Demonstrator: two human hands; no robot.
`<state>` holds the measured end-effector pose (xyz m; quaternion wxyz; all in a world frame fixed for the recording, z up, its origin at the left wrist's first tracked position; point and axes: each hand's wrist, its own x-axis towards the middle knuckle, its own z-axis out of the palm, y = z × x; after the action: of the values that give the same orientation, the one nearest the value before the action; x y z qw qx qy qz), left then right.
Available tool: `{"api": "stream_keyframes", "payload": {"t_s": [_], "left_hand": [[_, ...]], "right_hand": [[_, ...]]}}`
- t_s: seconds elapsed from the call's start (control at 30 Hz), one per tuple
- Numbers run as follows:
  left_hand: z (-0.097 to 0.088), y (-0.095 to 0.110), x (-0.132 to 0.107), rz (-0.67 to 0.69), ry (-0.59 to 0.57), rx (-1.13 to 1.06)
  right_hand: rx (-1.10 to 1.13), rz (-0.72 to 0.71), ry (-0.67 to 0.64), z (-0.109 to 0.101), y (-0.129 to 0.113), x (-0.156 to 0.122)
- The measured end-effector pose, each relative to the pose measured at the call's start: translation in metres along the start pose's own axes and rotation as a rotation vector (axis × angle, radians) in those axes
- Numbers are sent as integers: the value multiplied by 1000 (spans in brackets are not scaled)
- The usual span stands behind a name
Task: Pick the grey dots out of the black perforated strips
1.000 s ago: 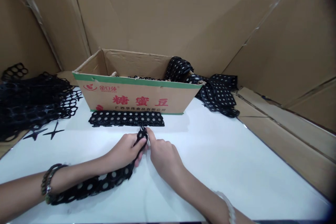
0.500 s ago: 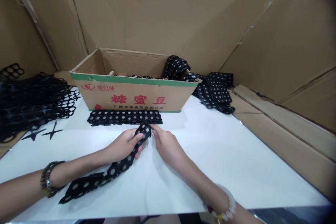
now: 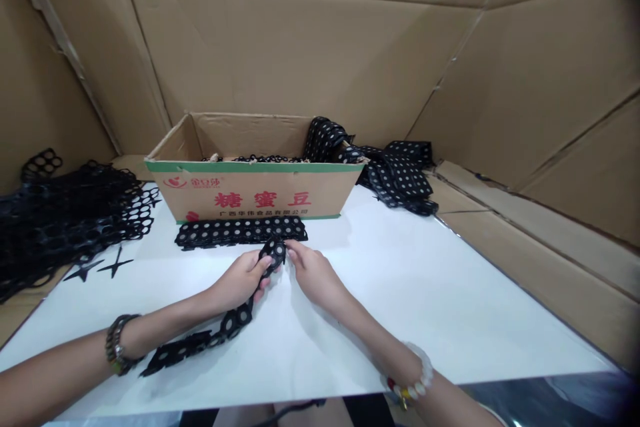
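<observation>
My left hand (image 3: 240, 280) is closed round the far end of a long black strip with white dots (image 3: 220, 330), which trails back under my forearm across the white table (image 3: 410, 293). My right hand (image 3: 310, 273) pinches the same end of the strip from the right, thumb and fingers pressed together. Just beyond both hands a stack of the same dotted black strips (image 3: 240, 232) lies flat against the front of an open cardboard box (image 3: 260, 190) with red characters and a green rim.
A heap of black open-hole mesh pieces (image 3: 65, 213) covers the left side, with small black cross-shaped offcuts (image 3: 100, 267) in front. More dotted black strips (image 3: 395, 177) hang over the box's right end and pile behind it. Cardboard walls enclose the table.
The view has tilted up and back, so hands and box look farther off. Both hands keep hold of the strip's end, now a little closer to the stack.
</observation>
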<state>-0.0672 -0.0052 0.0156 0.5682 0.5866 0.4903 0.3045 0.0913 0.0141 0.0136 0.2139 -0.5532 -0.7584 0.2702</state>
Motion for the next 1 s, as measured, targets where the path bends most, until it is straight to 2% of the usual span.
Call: {"api": "stream_keyframes", "payload": {"t_s": [0.1,0.23,0.3,0.47,0.63,0.73,0.87,1.0], "left_hand": [[4,1,-7,28,15,103],[8,1,-16,61,-106,248],[8,0,-16,31,-138,198],[6,-4,-9,-39,-51,-45],[5,-2,-8,-105,-1,-189],[5,1,-9,-125,57,-182],[4,4,-9,-130,69,-148],[5,5,-9,-173,58,-93]], "right_hand": [[-30,25,38,-1,0,0],[-51,65,121,-10,2,3],[-36,52,137,-15,3,3],[6,20,186,-21,-4,-5],[-121,-76,35,-23,-15,-13],[-176,-127,9,-28,-10,-29],[-377,-198,92,-26,9,-67],[-573,-120,91,-14,18,-87]]}}
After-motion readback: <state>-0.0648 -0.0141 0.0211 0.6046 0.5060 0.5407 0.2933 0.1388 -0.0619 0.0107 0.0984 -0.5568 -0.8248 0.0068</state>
